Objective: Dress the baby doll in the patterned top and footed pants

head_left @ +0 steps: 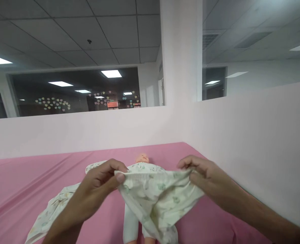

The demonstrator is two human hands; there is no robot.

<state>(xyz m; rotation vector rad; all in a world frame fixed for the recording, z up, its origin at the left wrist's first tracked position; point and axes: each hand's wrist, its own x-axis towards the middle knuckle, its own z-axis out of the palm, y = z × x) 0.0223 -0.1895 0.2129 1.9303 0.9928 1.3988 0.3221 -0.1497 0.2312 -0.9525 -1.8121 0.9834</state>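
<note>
My left hand (96,189) pinches the left end of the waistband of white baby pants (162,191) with a pale green print. On the other end, my right hand (203,174) grips the same band between thumb and fingers. The band is stretched between both hands, and the cloth hangs down in folds. Behind it a baby doll (142,158) lies on its back, head toward the wall. It wears a printed top (145,166) and white leg coverings (130,223). The pants hide most of the doll's middle.
A pink sheet (104,220) with creases covers the surface. Left of the doll lies a printed cloth garment (55,206), and a small printed cloth piece (92,166) is beside the doll's shoulder. White walls (261,142) with windows border the back and right.
</note>
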